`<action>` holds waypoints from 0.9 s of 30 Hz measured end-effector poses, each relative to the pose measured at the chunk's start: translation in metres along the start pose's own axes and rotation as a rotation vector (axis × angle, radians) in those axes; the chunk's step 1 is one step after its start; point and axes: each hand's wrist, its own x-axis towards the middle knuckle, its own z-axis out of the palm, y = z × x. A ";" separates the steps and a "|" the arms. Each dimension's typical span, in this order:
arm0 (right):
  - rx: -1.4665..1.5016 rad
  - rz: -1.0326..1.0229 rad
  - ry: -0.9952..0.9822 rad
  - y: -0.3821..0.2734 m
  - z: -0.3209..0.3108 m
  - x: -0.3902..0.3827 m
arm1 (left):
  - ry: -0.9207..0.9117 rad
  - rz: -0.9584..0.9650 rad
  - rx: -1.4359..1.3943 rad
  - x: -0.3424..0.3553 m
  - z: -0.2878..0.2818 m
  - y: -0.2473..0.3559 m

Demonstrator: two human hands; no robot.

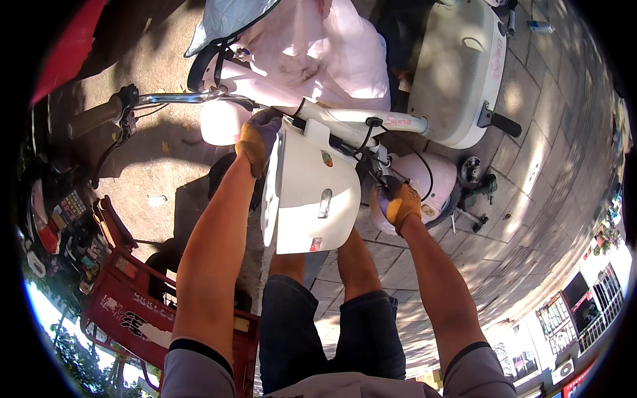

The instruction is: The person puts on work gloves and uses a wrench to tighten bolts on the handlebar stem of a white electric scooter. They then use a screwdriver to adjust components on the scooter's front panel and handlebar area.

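Observation:
My left hand point(260, 136), in a grey glove with an orange palm, is closed on the top left edge of a white front housing point(312, 199) of a scooter, just below the handlebar point(169, 97) and its grip point(93, 119). My right hand point(398, 199), similarly gloved, has its fingers curled at dark parts and cables right of the housing; what they hold is unclear. A white stem tube point(352, 120) crosses above the housing, with black cables looping down. Behind it are a pink padded cover point(312, 46) and, beside my right hand, a rounded pale pink shell point(431, 176).
A white scooter panel with a black lever point(444, 73) is at the upper right. A red tricycle point(126, 312) and a cluttered scooter point(53, 219) stand at the left. Loose metal parts point(471, 172) lie on the paving point(531, 166). Shopfronts point(584, 312) line the lower right.

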 end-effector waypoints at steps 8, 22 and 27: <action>0.333 0.020 -0.053 -0.033 -0.039 -0.019 | 0.031 0.130 0.333 0.011 -0.002 -0.002; 0.030 0.043 0.061 -0.004 0.015 0.017 | -0.038 0.173 0.212 0.035 -0.002 -0.028; -0.033 -0.361 -0.005 -0.005 -0.040 -0.013 | -0.099 0.055 0.416 0.034 -0.002 -0.012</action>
